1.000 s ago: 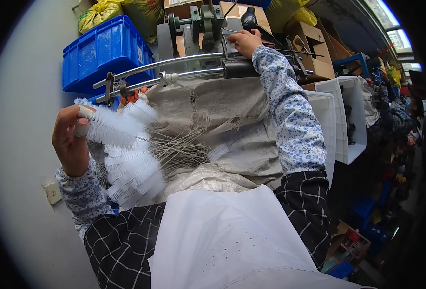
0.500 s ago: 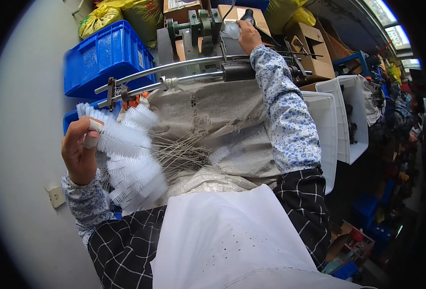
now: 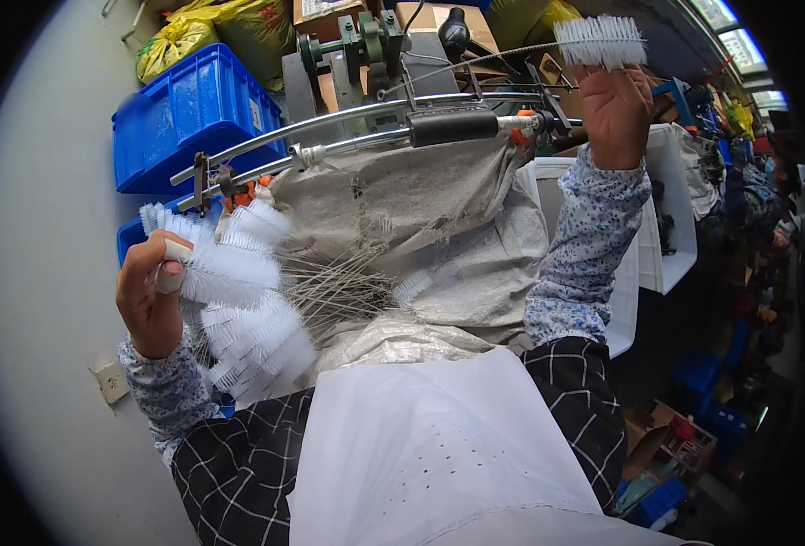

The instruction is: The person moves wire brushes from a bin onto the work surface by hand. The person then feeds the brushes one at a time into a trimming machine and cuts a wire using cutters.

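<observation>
Here, right hand (image 3: 616, 114) beyond the beige sacking's (image 3: 411, 187) far right, fingers closed around a white brush (image 3: 601, 42), left hand (image 3: 150, 296) left of the sacking, taped fingers pinching another brush (image 3: 229, 273), heaped brushes (image 3: 255, 344) alongside.

Left hand low, right hand high

The left hand (image 3: 150, 296) is at the person's left, knuckles up, closed in a grip between thumb and bent forefinger; white wraps (image 3: 177, 250) cover parts of both. Its wrist (image 3: 158, 346) is below the knuckles, and the forearm (image 3: 175, 391) rises steeply from an elbow bent close to the trunk.

The right hand (image 3: 615, 109) is lifted out to the right, higher and farther forward than the left, also gripping. It stands upright over the right wrist (image 3: 616, 164), its palm seemingly turned towards the head; the fingertips are mostly hidden. The right forearm (image 3: 589, 246) slants up and outward. The two hands are well apart.
</observation>
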The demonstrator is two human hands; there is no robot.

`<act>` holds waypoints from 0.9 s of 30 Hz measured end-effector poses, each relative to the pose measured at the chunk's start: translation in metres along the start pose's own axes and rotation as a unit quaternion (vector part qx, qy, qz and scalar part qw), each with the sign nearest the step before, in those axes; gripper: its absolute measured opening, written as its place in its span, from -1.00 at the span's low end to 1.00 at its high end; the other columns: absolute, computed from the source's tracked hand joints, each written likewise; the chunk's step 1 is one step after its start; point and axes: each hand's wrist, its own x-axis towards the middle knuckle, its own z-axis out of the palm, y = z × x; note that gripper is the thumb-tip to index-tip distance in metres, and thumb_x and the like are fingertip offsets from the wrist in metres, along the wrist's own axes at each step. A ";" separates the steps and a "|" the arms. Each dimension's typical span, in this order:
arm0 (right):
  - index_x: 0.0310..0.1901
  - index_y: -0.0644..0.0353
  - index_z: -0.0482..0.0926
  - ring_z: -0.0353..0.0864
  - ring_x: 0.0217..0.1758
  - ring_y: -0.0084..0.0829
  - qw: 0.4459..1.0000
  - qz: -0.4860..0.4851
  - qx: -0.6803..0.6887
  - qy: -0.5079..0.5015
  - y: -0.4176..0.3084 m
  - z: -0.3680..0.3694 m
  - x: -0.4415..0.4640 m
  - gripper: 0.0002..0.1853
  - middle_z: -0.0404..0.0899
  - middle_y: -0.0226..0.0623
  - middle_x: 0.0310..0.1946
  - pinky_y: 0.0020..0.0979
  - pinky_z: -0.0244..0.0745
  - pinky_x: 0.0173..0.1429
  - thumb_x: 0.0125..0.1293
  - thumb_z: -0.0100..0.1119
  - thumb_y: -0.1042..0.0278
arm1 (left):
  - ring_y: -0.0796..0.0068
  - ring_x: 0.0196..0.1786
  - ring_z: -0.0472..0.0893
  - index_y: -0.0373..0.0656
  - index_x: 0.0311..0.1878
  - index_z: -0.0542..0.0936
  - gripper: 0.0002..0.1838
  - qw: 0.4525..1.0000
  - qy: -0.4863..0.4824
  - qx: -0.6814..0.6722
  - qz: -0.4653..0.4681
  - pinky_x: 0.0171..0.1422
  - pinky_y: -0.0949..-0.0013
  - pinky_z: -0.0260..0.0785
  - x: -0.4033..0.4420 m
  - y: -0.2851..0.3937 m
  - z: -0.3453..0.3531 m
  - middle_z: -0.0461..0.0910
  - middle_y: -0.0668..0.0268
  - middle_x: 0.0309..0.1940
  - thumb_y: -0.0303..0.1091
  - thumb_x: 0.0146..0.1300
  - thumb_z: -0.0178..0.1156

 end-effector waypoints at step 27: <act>-0.06 0.06 0.43 0.45 -0.27 -0.33 0.698 -0.070 -0.699 -0.141 0.097 -0.010 -0.021 -0.72 0.46 -0.30 -0.30 -0.40 0.36 -0.19 0.17 -0.07 0.29 | 0.51 -0.34 0.42 -0.28 -0.26 0.40 -0.87 0.999 -0.027 -0.021 -0.004 -0.24 0.49 0.23 0.004 0.002 0.016 0.47 0.21 -0.39 -0.44 0.15 0.03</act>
